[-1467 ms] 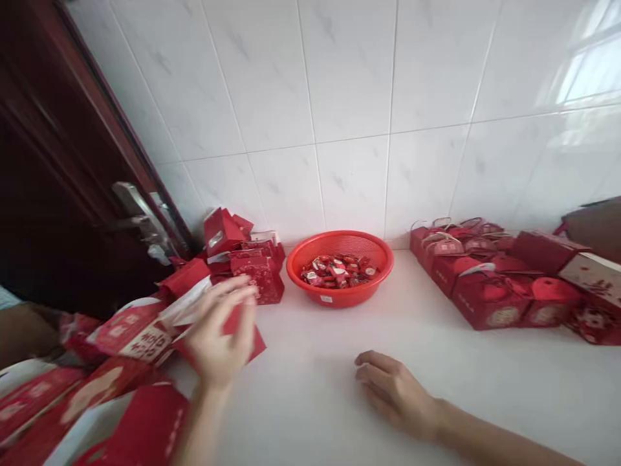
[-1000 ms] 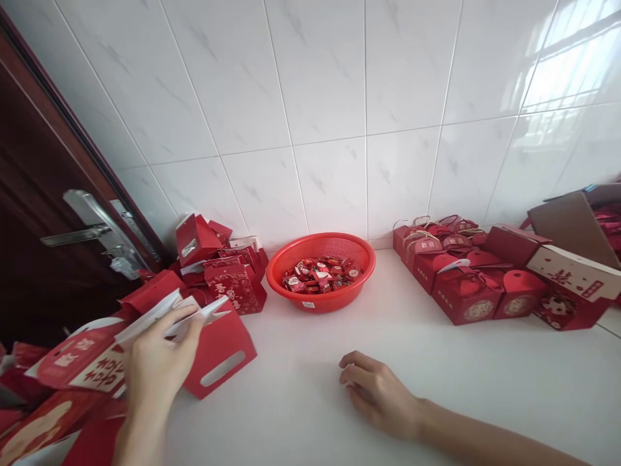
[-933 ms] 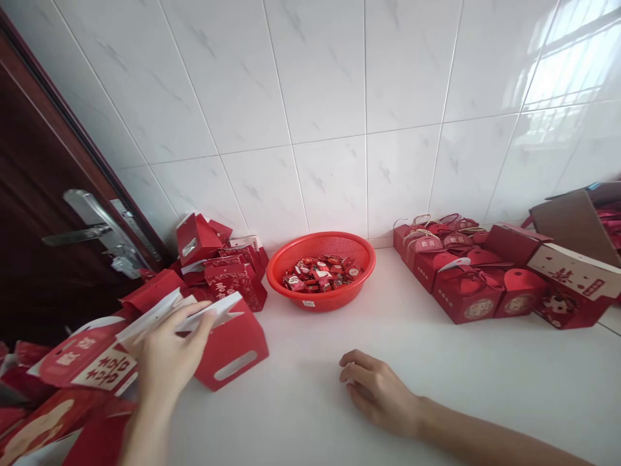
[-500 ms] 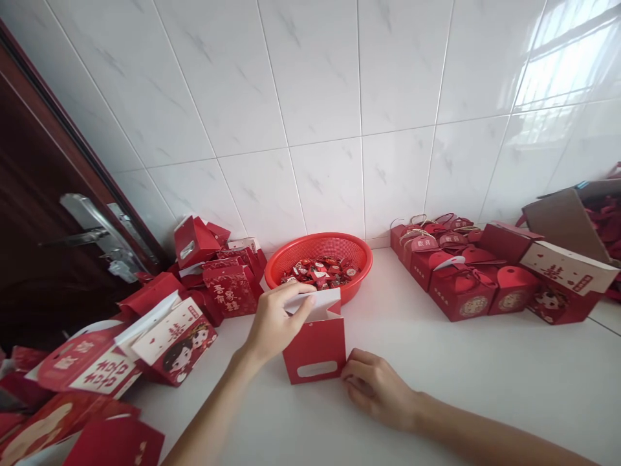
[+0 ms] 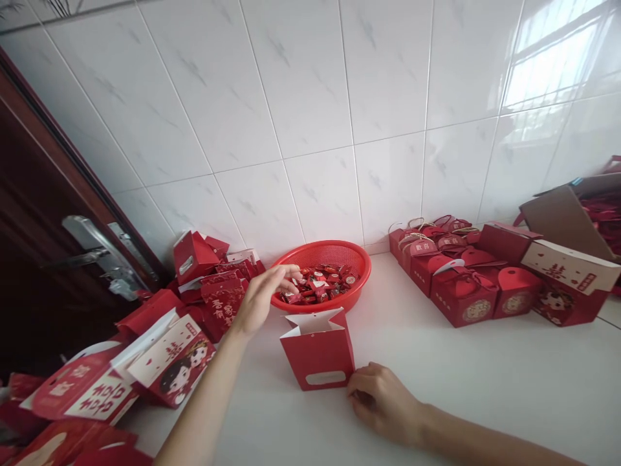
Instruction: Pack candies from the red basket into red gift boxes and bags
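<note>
the left hand point(image 5: 264, 296) has nothing in its grasp that shows: the fingers are parted and bent, hanging over the bowl's rim at ten o'clock from the open box. the right hand point(image 5: 384, 402) lies curled on the table point(image 5: 451, 388) at four o'clock, fingertips at the box's lower corner and seemingly touching it; whether they pinch the edge, i cannot tell.

the red box point(image 5: 317, 355) stands upright between the hands, top open, flaps up, with a pale oblong on its near side. just past it at twelve o'clock is the red bowl point(image 5: 362, 265), partly filled with wrapped sweets point(image 5: 323, 285).

my judgement on handling: the fingers would do best to come into the bowl steeply, gather sweets from the middle and lift well above the rim. the box looks light, so the right hand is well placed to steady its corner. the box's raised back flap, close to the bowl's near edge, could be snagged by a low wrist.

farther out, a box with cartoon faces point(image 5: 187, 362) leans at nine o'clock, near the left forearm, crowding that side. a jumble of red boxes point(image 5: 226, 294) sits at ten o'clock, before the door handle point(image 5: 97, 249). at two o'clock are tied boxes point(image 5: 460, 291), with a cardboard carton point(image 5: 567, 217) behind.
</note>
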A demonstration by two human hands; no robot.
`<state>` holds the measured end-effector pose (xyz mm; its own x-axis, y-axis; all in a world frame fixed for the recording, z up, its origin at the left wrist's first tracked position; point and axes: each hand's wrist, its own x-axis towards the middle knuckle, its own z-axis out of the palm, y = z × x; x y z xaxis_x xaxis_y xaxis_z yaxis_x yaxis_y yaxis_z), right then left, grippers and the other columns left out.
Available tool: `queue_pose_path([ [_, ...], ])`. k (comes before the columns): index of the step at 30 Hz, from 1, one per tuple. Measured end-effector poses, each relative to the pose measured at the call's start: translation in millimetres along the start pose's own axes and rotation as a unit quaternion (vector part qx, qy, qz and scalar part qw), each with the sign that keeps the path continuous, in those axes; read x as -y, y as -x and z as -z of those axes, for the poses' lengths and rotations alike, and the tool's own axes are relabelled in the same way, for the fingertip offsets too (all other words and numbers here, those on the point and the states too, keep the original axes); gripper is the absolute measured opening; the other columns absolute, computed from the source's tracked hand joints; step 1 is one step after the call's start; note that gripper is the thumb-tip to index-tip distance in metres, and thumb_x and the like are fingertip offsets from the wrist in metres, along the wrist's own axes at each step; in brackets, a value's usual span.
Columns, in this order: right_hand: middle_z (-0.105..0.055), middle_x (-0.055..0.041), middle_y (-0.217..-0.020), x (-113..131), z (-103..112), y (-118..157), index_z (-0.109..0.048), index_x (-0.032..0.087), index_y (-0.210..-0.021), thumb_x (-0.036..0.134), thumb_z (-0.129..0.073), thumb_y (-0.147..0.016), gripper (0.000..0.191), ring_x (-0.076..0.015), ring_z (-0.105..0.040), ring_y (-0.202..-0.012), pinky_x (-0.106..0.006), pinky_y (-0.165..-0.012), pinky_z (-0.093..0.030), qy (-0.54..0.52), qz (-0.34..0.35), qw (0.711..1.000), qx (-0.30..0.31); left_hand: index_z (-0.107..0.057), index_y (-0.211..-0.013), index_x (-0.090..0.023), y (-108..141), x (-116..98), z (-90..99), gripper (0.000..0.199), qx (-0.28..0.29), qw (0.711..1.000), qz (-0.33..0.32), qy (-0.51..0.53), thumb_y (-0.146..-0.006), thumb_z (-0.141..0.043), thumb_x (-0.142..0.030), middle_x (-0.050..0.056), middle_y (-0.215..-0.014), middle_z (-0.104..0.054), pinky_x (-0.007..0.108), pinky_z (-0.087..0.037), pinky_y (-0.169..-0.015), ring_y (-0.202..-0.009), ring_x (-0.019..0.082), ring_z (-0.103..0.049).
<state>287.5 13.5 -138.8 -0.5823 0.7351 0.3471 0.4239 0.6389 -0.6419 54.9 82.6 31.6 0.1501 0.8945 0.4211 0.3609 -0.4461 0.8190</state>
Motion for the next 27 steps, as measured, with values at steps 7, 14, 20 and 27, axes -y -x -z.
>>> queue_pose_path([
  [7,-0.071,-0.0012,-0.071,0,-2,0,-0.067,0.021,-0.075,0.011,-0.057,-0.075,0.015,-0.0154,-0.061,-0.061,-0.028,-0.071,-0.046,0.017,0.001,1.0,0.01,-0.075,-0.085,-0.02,-67,46,-11.6,0.03,0.116,0.971,0.037,-0.205,-0.076,-0.062,-0.046,0.006,-0.09,-0.077,0.031,-0.051,-0.077,-0.082,0.023,-0.069],
  [14,-0.072,-0.0014,-0.072,-5,-3,-1,-0.067,0.021,-0.073,0.011,-0.056,-0.074,0.014,-0.0154,-0.063,-0.062,-0.028,-0.072,-0.046,0.02,0.006,1.0,0.015,-0.072,-0.062,-0.021,-87,77,-37.3,0.026,0.19,0.927,0.077,-0.315,-0.071,-0.067,-0.044,0.003,-0.065,-0.071,0.028,-0.039,-0.061,-0.062,0.02,-0.061],
  [20,-0.073,-0.0013,-0.071,-12,-10,3,-0.065,0.021,-0.071,0.01,-0.057,-0.072,0.014,-0.0155,-0.064,-0.063,-0.027,-0.073,-0.045,0.019,0.017,1.0,0.006,-0.074,-0.07,-0.019,-77,78,-39.0,0.043,0.14,0.951,0.048,-0.271,-0.084,-0.052,-0.053,0.005,-0.075,-0.074,0.028,-0.043,-0.067,-0.074,0.021,-0.064],
  [27,-0.07,0.0003,-0.064,-12,-6,2,-0.065,0.022,-0.07,0.01,-0.056,-0.073,0.015,-0.0138,-0.058,-0.056,-0.027,-0.071,-0.046,-0.012,0.005,1.0,-0.023,-0.074,-0.064,-0.017,-72,85,-37.1,0.03,0.191,0.956,0.03,-0.222,-0.075,-0.064,-0.043,0.004,-0.065,-0.072,0.029,-0.044,-0.065,-0.066,0.019,-0.062],
])
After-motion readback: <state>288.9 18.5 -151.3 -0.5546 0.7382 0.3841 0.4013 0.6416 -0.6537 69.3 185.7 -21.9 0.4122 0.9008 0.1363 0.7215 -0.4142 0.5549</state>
